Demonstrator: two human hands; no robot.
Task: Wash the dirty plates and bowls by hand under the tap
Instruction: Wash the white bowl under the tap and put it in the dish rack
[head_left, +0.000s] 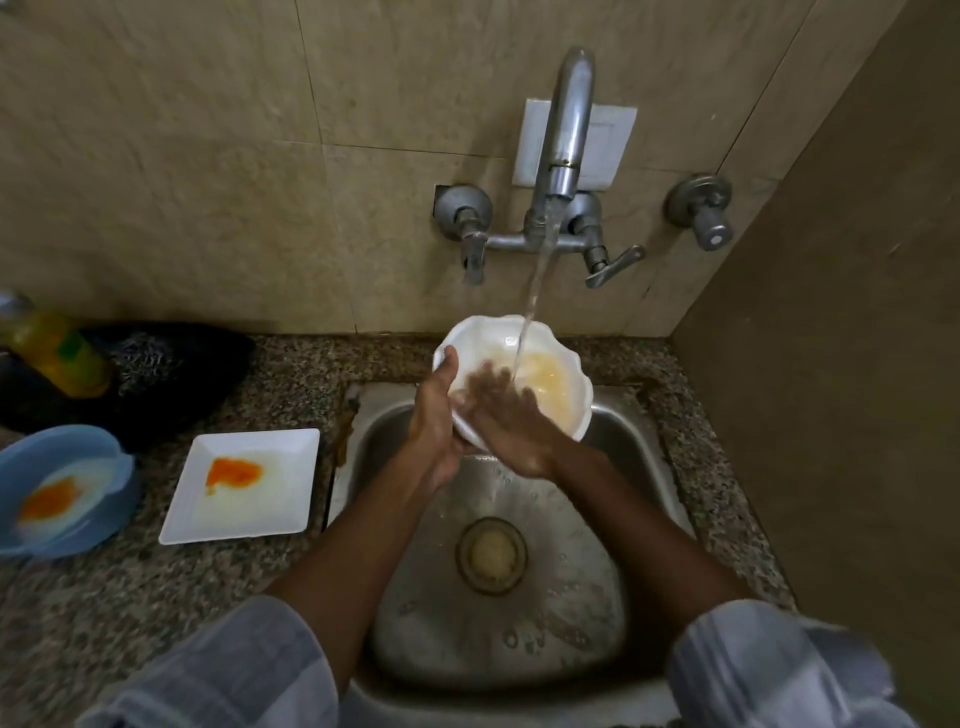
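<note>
Head view: my left hand (434, 415) grips the white bowl (550, 358) by its rim over the sink (649, 467), under the tap (566, 130); my right hand (511, 421), fingers spread, rubs inside. Next, probably rinse, then the stained square plate (270, 499).

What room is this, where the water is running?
Most likely a kitchen, at the washing-up corner: a steel sink under a wall tap, a speckled stone counter with a dirty square plate, and hands rinsing a white bowl.
</note>
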